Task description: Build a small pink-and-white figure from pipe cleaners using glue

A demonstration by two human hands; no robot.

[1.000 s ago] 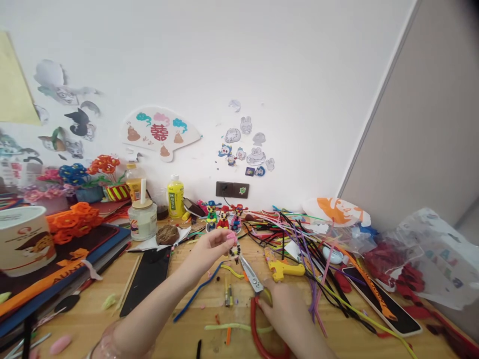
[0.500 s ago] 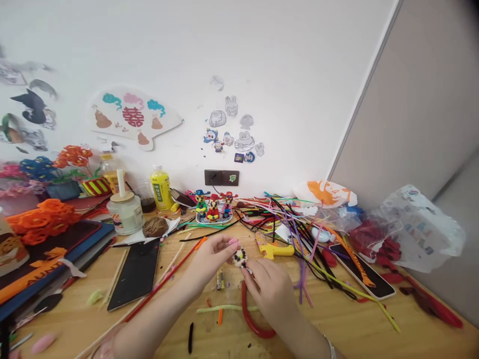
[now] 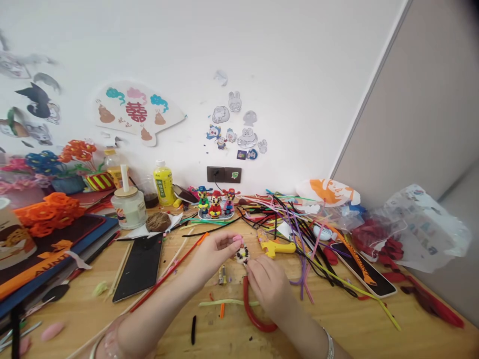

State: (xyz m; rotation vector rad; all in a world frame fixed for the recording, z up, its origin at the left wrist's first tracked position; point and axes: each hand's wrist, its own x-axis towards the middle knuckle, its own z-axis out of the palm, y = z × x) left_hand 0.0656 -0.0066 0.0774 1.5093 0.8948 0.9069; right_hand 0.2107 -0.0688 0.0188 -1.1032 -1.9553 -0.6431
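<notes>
Between my two hands, above the middle of the table, is a small fuzzy figure [image 3: 242, 254], white with black patches, a yellow spot and pink at its top. My left hand [image 3: 214, 255] pinches its upper end with thumb and fingers. On its lower right side, the closed fingers of my right hand [image 3: 271, 288] grip it; their tips are partly hidden. A curved red tube-like piece [image 3: 247, 308] runs under my right hand. Behind that hand lies a yellow glue gun [image 3: 279, 248]. A pale green pipe cleaner [image 3: 211, 303] is on the wood nearby.
Three finished figures [image 3: 216, 204] stand on a small tray at the back. Many loose pipe cleaners [image 3: 292, 214] spread to their right. A black phone [image 3: 138, 269] lies left, near a candle jar [image 3: 129, 208] and yellow bottle [image 3: 163, 184]. Another phone [image 3: 362, 269] lies right.
The view has shifted slightly. Both hands still hold the small figure in nearly the same place, its face turned a little.
</notes>
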